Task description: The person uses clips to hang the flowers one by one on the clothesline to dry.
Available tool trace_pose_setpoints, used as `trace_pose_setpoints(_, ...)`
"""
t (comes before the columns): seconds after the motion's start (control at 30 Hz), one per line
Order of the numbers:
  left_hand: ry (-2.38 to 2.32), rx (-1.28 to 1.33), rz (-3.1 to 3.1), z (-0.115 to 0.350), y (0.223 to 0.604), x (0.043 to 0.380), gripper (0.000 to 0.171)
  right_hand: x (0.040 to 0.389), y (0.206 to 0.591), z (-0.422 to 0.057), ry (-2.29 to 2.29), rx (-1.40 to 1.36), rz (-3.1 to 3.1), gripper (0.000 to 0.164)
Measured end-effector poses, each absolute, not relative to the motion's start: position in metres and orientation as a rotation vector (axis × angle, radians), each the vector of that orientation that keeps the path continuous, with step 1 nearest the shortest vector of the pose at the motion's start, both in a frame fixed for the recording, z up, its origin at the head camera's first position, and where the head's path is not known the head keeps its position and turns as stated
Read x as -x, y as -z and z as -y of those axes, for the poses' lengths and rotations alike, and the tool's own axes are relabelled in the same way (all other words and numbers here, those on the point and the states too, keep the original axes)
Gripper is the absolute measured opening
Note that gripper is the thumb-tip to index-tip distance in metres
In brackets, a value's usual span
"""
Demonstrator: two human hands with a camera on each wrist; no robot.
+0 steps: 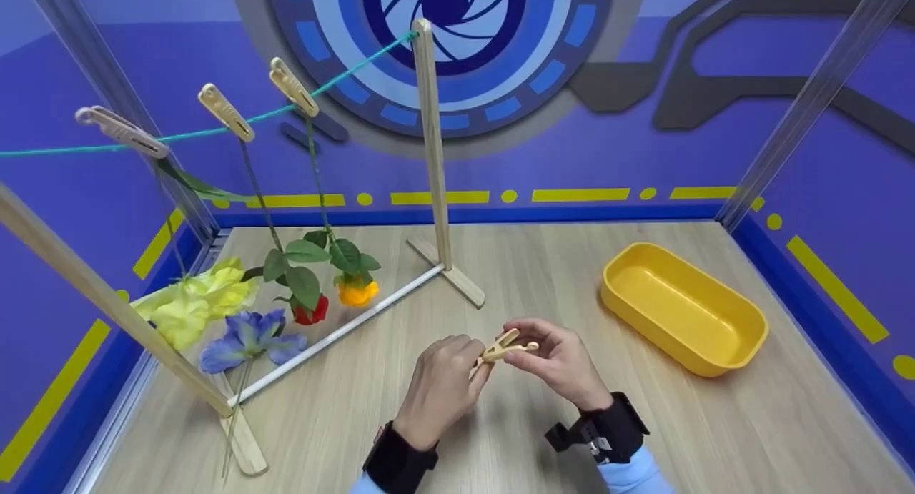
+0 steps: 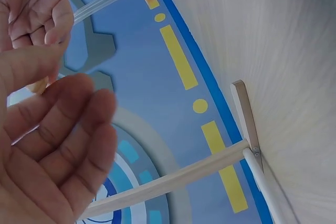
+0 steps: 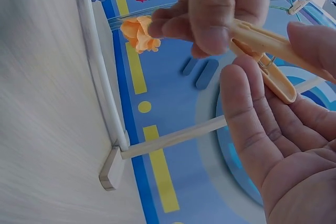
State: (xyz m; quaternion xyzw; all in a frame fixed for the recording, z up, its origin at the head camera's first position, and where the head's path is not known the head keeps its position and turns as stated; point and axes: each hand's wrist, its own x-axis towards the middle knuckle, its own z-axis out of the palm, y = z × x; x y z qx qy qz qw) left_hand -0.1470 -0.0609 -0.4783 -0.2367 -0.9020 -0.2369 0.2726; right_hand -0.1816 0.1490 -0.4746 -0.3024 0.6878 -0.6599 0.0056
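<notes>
A pale yellow clothespin [image 1: 500, 348] is between my two hands above the tabletop, its handle ends spread apart. My left hand [image 1: 443, 379] pinches one end of it between thumb and fingertips. At the other end, my right hand [image 1: 561, 362] holds it, with the thumb on one arm. The right wrist view shows the clothespin [image 3: 265, 51] and its small metal spring. Only a bit of the clothespin [image 2: 39, 85] shows in the left wrist view, where fingers hide the rest.
At left stands a wooden rack [image 1: 431, 144] with a teal string [image 1: 364, 63]. Several clothespins on it hold hanging flowers, including a red rose [image 1: 311, 310] and an orange one [image 1: 357, 292]. A purple flower [image 1: 250, 340] is near the rack's base. A yellow bin [image 1: 636, 326] stands at right.
</notes>
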Motion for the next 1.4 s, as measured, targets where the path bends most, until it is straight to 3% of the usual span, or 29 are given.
trace_pose_setpoints(0.37,0.712,0.302,2.505,0.098,0.476,0.154,0.007,0.185,0.473,-0.156,2.047,1.0,-2.274,0.03)
trace_pose_setpoints(0.8,0.725,-0.075,2.583,0.184,0.479,0.148,0.028,0.186,0.469,-0.166,2.079,0.958,-2.31,0.03)
trace_pose_setpoints(1.07,0.691,-0.308,2.61,0.231,0.484,0.144,0.028,0.187,0.465,-0.174,2.134,0.901,-2.31,0.031)
trace_pose_setpoints(1.4,0.703,-0.625,2.696,0.266,0.504,0.15,0.049,0.187,0.461,-0.18,2.137,0.897,-2.343,0.032)
